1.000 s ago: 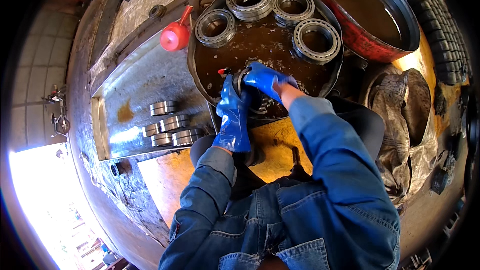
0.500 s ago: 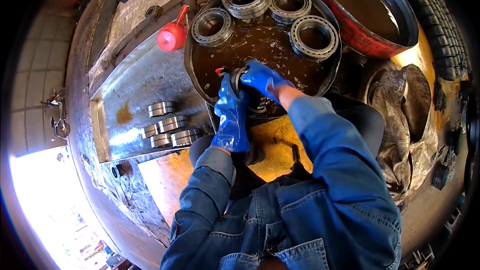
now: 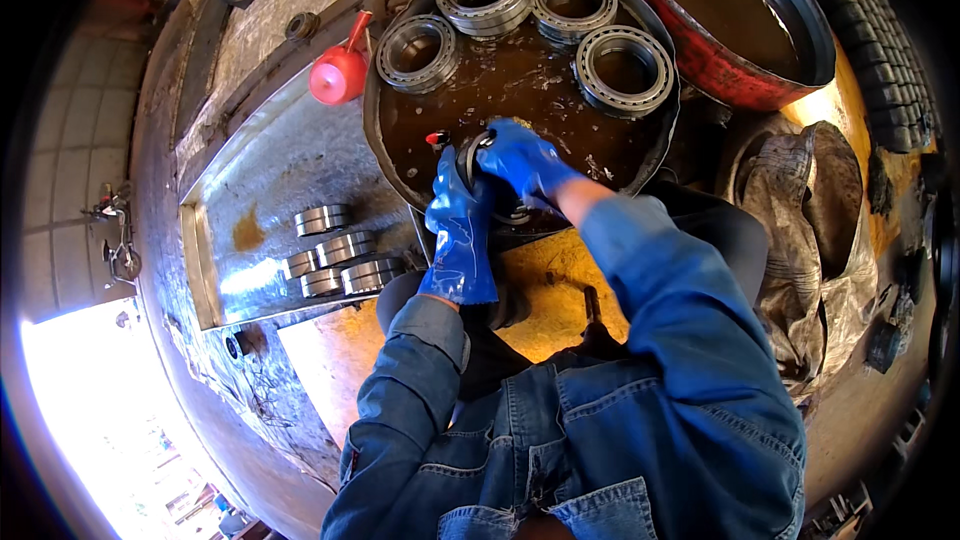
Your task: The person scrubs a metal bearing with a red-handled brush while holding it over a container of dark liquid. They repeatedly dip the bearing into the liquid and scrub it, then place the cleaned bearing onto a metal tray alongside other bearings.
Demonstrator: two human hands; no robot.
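Both my hands wear blue rubber gloves and meet over the near side of a round basin of dark brown liquid. My left hand is closed round a steel bearing ring, which is tilted on edge. Against the ring's right side, my right hand is closed with its fingers curled over the edge. A small yellowish patch shows by its knuckles; what it is I cannot tell. Just beyond my left fingers lies a small red-tipped object. Below my hands, another metal bearing part is partly hidden.
Several large roller bearings sit along the basin's far rim. A red dipper rests left of it, above a metal tray with several shiny bearing rings. At right stand a red drum of liquid and a crumpled sack.
My right hand has turned slightly over the ring, and a yellowish patch now shows by its knuckles. The ring stays in my left hand. The view has shifted a little.
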